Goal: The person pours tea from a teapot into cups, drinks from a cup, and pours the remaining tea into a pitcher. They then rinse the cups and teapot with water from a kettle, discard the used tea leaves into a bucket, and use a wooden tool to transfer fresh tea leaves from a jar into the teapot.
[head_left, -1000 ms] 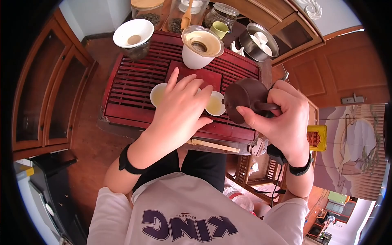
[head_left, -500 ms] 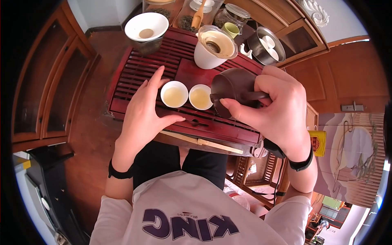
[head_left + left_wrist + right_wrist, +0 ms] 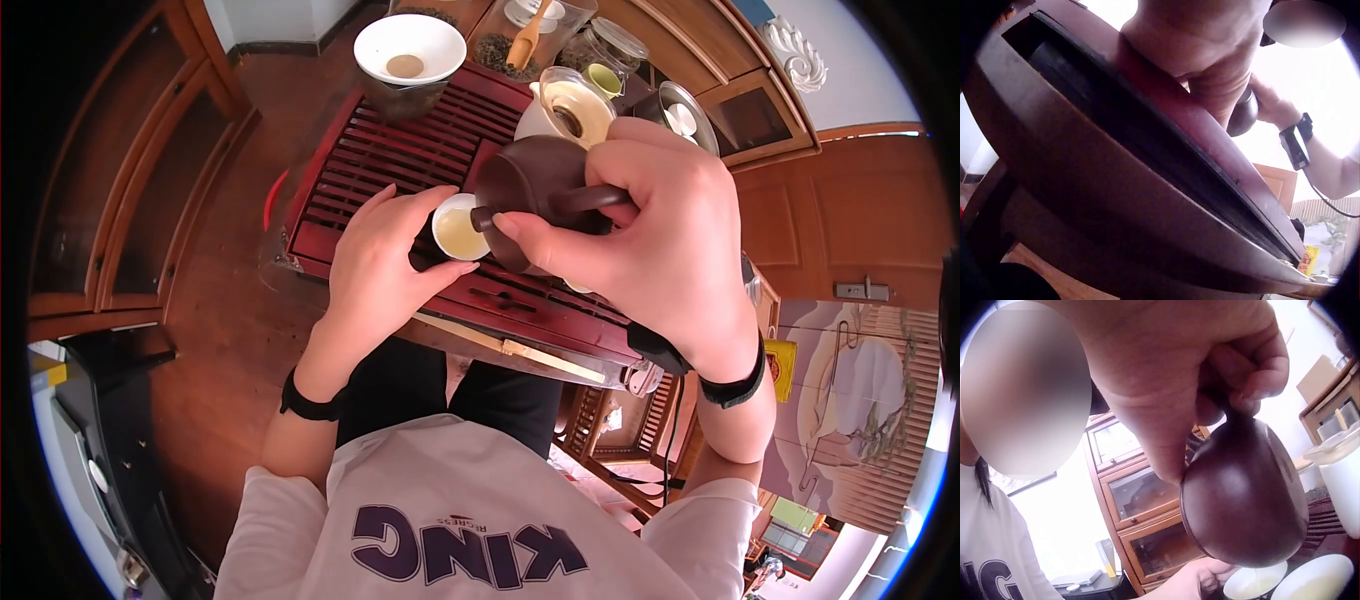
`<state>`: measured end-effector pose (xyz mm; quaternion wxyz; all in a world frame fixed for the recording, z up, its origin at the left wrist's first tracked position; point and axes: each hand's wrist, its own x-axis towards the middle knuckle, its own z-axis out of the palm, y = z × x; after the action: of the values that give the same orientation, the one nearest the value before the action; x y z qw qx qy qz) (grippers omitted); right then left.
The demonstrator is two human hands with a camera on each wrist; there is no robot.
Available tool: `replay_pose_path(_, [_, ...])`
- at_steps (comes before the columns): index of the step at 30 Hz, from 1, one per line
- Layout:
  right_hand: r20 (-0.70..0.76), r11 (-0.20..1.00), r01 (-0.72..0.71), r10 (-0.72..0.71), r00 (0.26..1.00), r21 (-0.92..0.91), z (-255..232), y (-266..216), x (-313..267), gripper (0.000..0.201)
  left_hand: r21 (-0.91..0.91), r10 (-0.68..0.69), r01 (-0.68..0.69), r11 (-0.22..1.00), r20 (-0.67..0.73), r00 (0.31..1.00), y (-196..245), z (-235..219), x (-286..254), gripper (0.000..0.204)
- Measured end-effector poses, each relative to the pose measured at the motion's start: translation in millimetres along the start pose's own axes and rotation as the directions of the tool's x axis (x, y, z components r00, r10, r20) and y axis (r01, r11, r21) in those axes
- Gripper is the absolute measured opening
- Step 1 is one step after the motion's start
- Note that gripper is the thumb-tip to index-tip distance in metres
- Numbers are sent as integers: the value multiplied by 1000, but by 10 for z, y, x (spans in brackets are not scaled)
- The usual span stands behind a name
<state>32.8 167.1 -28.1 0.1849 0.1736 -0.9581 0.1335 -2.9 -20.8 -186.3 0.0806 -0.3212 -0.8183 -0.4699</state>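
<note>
A white short-sleeved T-shirt (image 3: 450,470), printed with dark purple "KING" lettering (image 3: 468,548), is worn with black bottoms (image 3: 395,390). Both wrists (image 3: 325,370) are circled by black straps (image 3: 735,388); the right one is fitted with a black box (image 3: 1294,149) and cable (image 3: 1327,202).

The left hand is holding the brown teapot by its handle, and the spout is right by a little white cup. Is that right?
Not quite: it's the right hand holding the brown teapot by its handle. The head view shows that. The spout is right by a little white cup.
</note>
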Motion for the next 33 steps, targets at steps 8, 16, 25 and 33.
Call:
replay_pose_path(8, [-14,999,34,-34,999,-13,-27,-18,-27,48,24,6,-5,1000,-14,1000,-5,12,4,60])
replay_pose_path(16, [74,976,-186,195,978,-113,-228,111,-328,38,31,5,-5,999,-8,1000,3,6,-6,60])
replay_pose_path(25, [63,946,-249,267,962,-206,-389,245,-610,40,49,14,-13,999,-20,1000,-6,19,-12,61])
replay_pose_path(33, [70,930,-318,335,940,-182,-429,229,-704,49,57,6,-5,998,-21,1000,-8,21,-23,62])
